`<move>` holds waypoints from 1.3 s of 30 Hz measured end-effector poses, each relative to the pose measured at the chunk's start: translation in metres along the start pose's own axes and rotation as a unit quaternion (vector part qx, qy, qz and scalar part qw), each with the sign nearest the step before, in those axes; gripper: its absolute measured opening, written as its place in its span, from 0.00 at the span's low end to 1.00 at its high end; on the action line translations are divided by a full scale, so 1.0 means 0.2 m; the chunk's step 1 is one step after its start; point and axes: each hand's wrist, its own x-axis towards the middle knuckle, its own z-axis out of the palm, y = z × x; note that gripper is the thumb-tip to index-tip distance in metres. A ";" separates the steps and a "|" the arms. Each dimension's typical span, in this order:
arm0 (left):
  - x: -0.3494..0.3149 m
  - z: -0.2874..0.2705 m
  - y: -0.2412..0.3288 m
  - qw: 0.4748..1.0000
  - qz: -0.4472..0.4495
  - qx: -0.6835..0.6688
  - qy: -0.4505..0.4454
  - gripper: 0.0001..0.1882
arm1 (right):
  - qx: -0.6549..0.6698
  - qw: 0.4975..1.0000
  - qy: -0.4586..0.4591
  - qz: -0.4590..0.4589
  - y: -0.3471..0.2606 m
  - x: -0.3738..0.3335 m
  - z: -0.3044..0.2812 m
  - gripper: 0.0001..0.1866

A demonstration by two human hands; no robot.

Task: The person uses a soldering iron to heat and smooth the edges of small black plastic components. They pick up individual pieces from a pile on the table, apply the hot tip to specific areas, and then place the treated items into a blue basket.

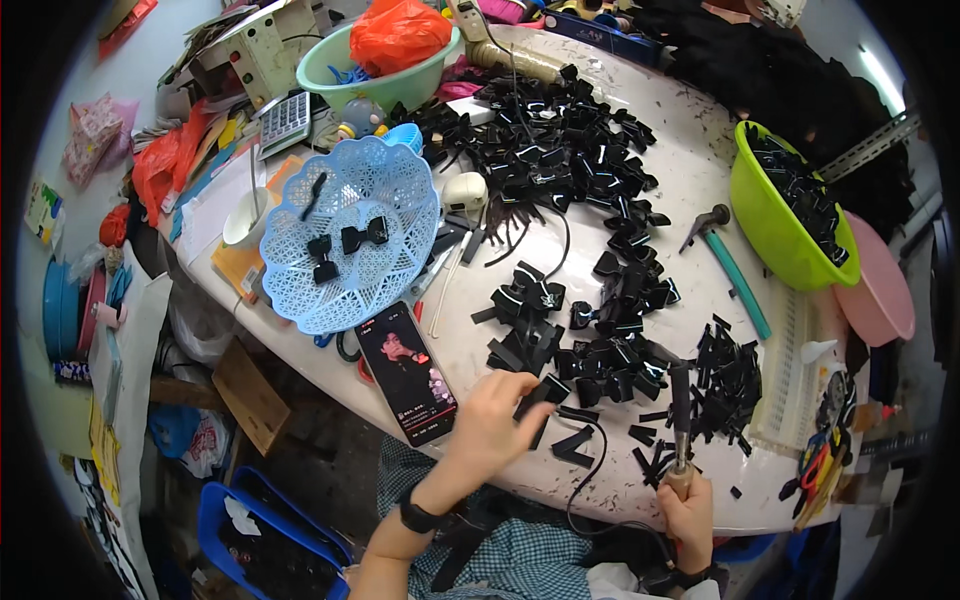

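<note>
My left hand (492, 418) is closed at the near edge of the table, pinching a black ribbon piece (553, 389) between thumb and fingers. Its exact shape is partly hidden by the fingers. In my right hand (688, 512) is a corded soldering iron (681, 440) with a wooden handle, held upright, its dark end pointing away from me. Between the hands lie loose black strips (572, 447). Just beyond them spreads a pile of black ribbon bows (610, 370), and small cut black strips (725, 385) are heaped on the right.
A lit phone (407, 372) lies left of my left hand, below a blue lattice basket (285, 215) holding a few bows. A green-handled hammer (738, 285), a lime basin (750, 215) of black pieces and scissors (815, 465) are at right. A black cord (602, 455) loops between my hands.
</note>
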 end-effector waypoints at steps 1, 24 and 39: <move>-0.02 0.05 -0.01 0.998 0.038 0.053 0.010 0.16 | -0.005 1.000 -0.002 -0.005 -0.01 0.00 0.00 0.07; -0.09 -0.03 -0.01 0.963 0.039 0.248 0.097 0.12 | -0.020 1.000 0.019 -0.001 -0.05 0.01 0.05 0.06; -0.12 0.02 0.00 0.989 -0.010 0.146 0.038 0.12 | -0.143 0.978 0.147 -0.029 -0.04 0.08 0.07 0.10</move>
